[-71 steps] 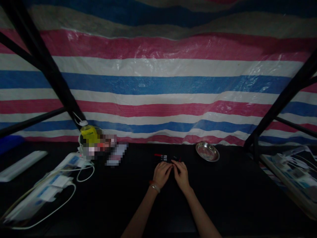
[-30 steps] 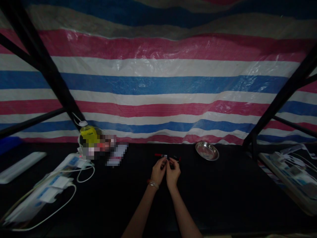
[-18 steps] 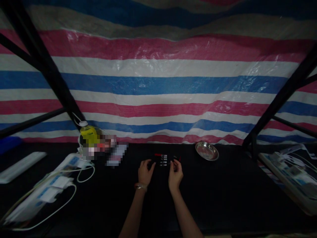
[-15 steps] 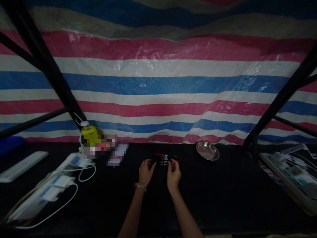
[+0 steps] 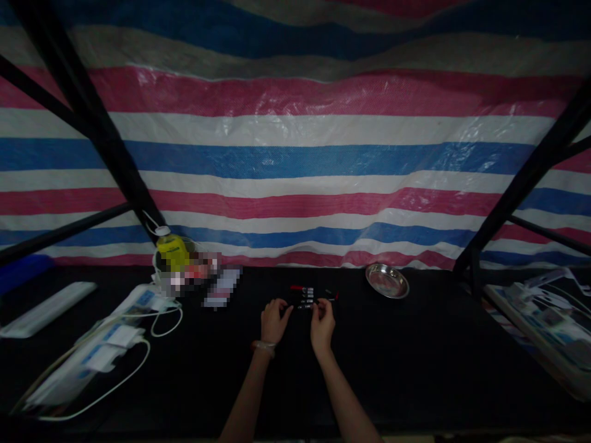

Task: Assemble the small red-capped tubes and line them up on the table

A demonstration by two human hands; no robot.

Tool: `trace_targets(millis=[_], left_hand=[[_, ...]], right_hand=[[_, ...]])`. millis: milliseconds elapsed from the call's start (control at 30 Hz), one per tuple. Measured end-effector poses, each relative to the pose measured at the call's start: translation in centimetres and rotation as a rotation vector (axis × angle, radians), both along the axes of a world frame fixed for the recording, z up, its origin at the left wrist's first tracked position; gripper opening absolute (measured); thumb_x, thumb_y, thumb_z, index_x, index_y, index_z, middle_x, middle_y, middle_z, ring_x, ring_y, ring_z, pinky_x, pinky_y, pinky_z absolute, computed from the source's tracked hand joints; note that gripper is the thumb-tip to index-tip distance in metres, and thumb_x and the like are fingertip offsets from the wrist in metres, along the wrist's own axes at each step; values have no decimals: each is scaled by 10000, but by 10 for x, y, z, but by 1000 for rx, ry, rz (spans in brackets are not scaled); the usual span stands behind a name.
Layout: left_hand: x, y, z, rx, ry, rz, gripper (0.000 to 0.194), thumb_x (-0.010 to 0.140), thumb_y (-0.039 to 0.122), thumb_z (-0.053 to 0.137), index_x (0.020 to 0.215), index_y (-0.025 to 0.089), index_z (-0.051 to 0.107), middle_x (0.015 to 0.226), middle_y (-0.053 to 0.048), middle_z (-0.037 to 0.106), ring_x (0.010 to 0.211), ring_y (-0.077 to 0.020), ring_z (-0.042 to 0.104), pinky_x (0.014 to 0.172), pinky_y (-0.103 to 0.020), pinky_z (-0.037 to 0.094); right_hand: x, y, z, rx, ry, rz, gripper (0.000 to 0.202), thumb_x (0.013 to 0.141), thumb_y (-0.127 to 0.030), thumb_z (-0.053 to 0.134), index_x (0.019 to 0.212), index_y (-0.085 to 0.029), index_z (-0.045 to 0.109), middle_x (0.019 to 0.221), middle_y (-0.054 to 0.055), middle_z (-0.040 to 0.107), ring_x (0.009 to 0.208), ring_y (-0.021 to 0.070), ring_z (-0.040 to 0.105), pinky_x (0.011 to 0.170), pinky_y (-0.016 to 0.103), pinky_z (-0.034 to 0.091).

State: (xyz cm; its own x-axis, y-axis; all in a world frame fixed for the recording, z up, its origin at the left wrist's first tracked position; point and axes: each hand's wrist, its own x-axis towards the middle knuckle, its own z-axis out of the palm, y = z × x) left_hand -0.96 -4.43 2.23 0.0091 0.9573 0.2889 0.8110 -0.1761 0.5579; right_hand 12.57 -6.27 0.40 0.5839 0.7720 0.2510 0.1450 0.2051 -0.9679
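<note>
Small shiny metal pieces (image 5: 309, 299) lie in short rows on the black table, with a thin red piece (image 5: 297, 288) at their far end. They look like bits or small sockets, but dim light hides their exact kind and any dark holder around them. My left hand (image 5: 273, 321) rests just left of the rows, its thumb and fingers apart. At their near right corner, my right hand (image 5: 322, 326) has its thumb and fingertips drawn together in a pinch. What is between them is too dark to make out. Another small red-tipped piece (image 5: 337, 296) lies just beyond the right hand.
A round metal dish (image 5: 388, 281) stands at the back right. On the left are power strips (image 5: 106, 344) with white cables, a yellow bottle (image 5: 172, 251) and a blurred card or packet (image 5: 223, 288). A tray of electronics (image 5: 549, 332) lies far right. Black frame bars slant at both sides.
Both hands stay by the metal pieces. The left hand has shifted very slightly right and nearer to me; the right pinch sits slightly lower. The camera view has moved a little.
</note>
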Motion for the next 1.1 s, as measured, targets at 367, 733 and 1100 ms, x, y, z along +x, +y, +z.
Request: trace_targets(millis=[367,733,1100], left_hand=[[-7,-4,2,-65,-78,-155,253,813,415,473,861,245,653,777,-16,606,782,-179,558,717,-306,418],[-22,-30,21,-165,-167,-303,208,776,387,539,827,236,672,870,-27,663,851,-194,571,779,-335,416],[-7,-71,30,-332,-547,-231,267,693,428,621,783,184,681,767,-24,672,755,-181,590,720,-280,453]], right_hand=[[-1,0,4,107,287,48,308,758,-414,558,946,-173,520,816,46,623,752,182,662,689,289,500],[12,-28,2,20,415,182,324,638,-381,690,865,-176,580,715,23,640,711,224,678,659,321,528],[47,-88,6,-144,455,221,409,573,-421,759,855,-159,619,700,18,647,730,240,683,646,300,535]])
